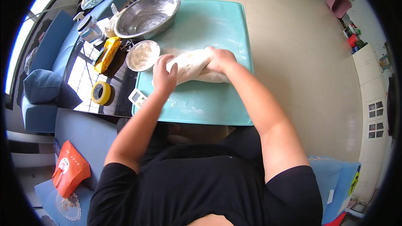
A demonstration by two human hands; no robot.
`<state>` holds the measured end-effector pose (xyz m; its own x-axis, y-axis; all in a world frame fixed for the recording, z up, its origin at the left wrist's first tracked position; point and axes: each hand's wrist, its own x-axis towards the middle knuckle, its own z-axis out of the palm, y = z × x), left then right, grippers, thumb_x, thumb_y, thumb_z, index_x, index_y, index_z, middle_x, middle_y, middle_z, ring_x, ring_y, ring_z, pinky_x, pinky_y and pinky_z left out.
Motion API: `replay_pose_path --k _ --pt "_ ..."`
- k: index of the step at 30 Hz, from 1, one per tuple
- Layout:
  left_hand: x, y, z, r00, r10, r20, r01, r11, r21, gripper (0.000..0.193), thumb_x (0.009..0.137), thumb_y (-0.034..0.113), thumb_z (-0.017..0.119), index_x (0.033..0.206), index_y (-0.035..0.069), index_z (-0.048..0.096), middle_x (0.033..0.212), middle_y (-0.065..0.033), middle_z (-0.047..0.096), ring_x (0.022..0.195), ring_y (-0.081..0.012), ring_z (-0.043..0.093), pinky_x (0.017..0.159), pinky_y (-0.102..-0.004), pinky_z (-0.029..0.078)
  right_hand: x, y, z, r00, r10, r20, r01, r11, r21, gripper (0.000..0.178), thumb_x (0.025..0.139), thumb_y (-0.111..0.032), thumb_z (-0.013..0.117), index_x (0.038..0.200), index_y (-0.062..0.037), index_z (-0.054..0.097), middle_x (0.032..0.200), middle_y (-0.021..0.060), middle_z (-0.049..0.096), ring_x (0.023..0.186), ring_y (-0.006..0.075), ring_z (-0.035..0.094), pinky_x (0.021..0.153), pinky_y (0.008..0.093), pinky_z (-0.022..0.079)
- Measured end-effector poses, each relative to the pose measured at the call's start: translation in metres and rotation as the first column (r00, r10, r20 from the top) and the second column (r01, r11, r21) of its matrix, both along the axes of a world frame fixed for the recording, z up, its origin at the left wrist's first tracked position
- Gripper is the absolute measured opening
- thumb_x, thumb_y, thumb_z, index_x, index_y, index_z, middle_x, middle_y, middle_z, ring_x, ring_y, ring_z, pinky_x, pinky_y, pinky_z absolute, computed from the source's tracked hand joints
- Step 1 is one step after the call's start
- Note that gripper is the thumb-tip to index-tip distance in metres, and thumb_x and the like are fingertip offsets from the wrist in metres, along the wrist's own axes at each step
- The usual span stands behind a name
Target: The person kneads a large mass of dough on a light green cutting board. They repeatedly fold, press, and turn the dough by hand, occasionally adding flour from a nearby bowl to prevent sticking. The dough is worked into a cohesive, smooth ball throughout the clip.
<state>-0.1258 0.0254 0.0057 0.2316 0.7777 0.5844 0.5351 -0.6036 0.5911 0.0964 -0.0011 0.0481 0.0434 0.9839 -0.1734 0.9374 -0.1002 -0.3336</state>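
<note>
A large lump of pale dough lies on the turquoise board, long from left to right, with a fold along its right part. My right hand grips the right end, fingers curled over the dough and partly hidden. At the other end is my left hand, thumb spread from the fingers, beside or lightly against the dough; contact is hard to make out. Just past the left hand stands a small bowl of flour. Loose flour dusts the board around the dough.
A big steel basin rests at the board's far left corner. On the dark glossy table are a yellow tape roll, a yellow packet and a lidded plastic jar. A white remote-like device lies at the board's left edge.
</note>
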Motion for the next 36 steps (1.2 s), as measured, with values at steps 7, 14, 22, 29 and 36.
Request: replay_pose_path --k 7,14,22,29,36 --pt "-0.005 -0.064 -0.052 0.963 -0.021 0.268 0.177 0.799 -0.574 0.03 0.085 0.009 0.062 0.113 0.002 0.054 0.109 -0.0129 0.057 0.096 -0.0208 0.058 0.081 -0.0318 0.048 0.034 0.074 -0.023 0.926 -0.258 -0.274 0.198 0.954 -0.227 0.046 0.069 -0.036 0.074 0.104 -0.0072 0.069 0.101 0.0138 0.068 0.09 0.0245 0.065 0.08 0.0344 0.05" --pt "0.023 -0.047 -0.054 0.921 -0.064 0.385 0.358 0.533 -0.767 0.052 0.088 0.016 0.061 0.132 -0.001 0.041 0.124 -0.017 0.054 0.105 -0.022 0.058 0.087 -0.0317 0.048 0.06 0.103 -0.063 0.774 -0.453 -0.443 0.366 0.89 -0.271 0.067 0.066 -0.043 0.078 0.11 0.0045 0.063 0.108 0.0188 0.065 0.095 0.0273 0.065 0.083 0.0359 0.049" --pt "0.053 -0.023 -0.047 0.869 0.065 0.49 0.445 0.329 -0.833 0.061 0.091 0.019 0.057 0.141 -0.001 0.028 0.127 -0.015 0.048 0.11 -0.0222 0.051 0.09 -0.0338 0.046 0.06 0.1 -0.064 0.788 -0.511 -0.344 0.475 0.86 -0.188 0.063 0.076 -0.049 0.066 0.11 0.0042 0.062 0.106 0.0219 0.065 0.097 0.0285 0.065 0.083 0.0373 0.05" --pt "0.044 -0.026 -0.068 0.797 0.175 0.578 0.425 0.518 -0.742 0.048 0.087 0.022 0.06 0.124 -0.004 0.044 0.121 -0.017 0.054 0.101 -0.0239 0.057 0.086 -0.0338 0.046 -0.008 0.001 -0.08 0.237 -0.571 -0.786 0.418 0.79 -0.448 0.06 0.092 -0.049 0.049 0.122 0.0031 0.053 0.113 0.015 0.062 0.102 0.0264 0.06 0.088 0.0361 0.048" --pt "0.003 -0.028 -0.085 0.95 0.08 0.301 0.136 0.761 -0.634 0.045 0.085 0.027 0.057 0.118 -0.003 0.053 0.117 -0.0272 0.054 0.112 -0.0368 0.051 0.098 -0.0407 0.039 -0.044 -0.075 -0.055 0.378 -0.595 -0.709 0.27 0.804 -0.53 0.072 0.089 -0.06 0.047 0.123 0.0033 0.049 0.115 0.018 0.058 0.103 0.031 0.058 0.078 0.0479 0.053"
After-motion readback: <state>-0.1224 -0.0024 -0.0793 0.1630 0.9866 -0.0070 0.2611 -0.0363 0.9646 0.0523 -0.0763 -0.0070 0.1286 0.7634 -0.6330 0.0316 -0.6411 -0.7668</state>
